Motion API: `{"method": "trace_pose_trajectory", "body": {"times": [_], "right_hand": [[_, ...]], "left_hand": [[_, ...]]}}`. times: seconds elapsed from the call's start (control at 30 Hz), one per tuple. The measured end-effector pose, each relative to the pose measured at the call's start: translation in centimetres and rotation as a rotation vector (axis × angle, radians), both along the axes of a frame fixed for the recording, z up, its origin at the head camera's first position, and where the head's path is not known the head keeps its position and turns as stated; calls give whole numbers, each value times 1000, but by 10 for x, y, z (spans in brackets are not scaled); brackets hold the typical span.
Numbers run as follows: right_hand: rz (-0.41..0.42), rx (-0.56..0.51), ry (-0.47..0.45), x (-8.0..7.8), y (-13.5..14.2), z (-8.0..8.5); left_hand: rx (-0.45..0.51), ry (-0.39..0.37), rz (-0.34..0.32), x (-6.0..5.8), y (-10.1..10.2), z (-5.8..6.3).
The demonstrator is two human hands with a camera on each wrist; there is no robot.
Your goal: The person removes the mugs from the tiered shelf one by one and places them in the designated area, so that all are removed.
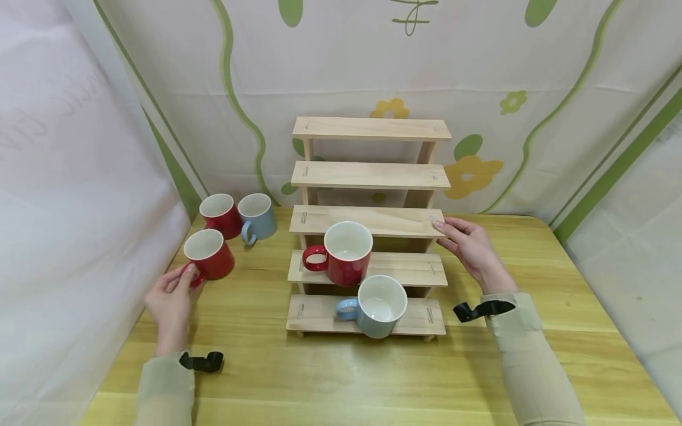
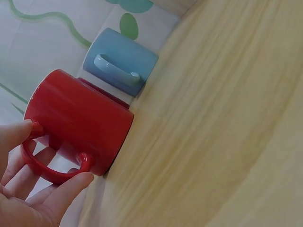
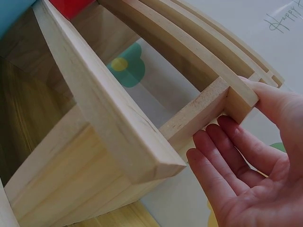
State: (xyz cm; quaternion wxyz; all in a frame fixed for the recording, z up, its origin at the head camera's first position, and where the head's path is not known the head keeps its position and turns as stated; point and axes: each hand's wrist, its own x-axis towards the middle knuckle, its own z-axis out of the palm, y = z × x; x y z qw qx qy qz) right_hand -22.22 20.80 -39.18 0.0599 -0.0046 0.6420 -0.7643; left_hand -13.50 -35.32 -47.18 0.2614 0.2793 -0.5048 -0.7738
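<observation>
At the left, my left hand [image 1: 169,300] has its thumb and fingers about the handle of the nearer red mug [image 1: 213,260]. This mug stands upright on the table; in the left wrist view its handle [image 2: 54,175] lies between thumb and fingers. My right hand [image 1: 473,251] holds the right end of the middle step of a wooden tiered rack [image 1: 367,221], thumb on top and fingers below. Another red mug [image 1: 348,266] stands on the second step from the bottom, handle left. On the lowest step stands a light blue mug [image 1: 379,313], also handle left.
Behind the held mug, a further red mug [image 1: 226,220] and a light blue mug [image 1: 261,222] stand close together on the wooden table [image 1: 256,378]. A patterned white cloth [image 1: 341,65] hangs behind the rack, with white cloth at both sides.
</observation>
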Motion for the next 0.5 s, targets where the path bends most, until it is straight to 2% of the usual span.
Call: {"method": "trace_pose_trajectory", "body": {"times": [0.2, 0.43, 0.5], "right_hand": [[-2, 6, 0, -1, 1, -2], [-3, 23, 8, -2, 1, -4], [-1, 28, 9, -2, 1, -5]], "left_hand": [[-25, -31, -18, 2, -1, -3], [-49, -16, -38, 3, -1, -2], [-95, -46, -44, 4, 0, 0]]}}
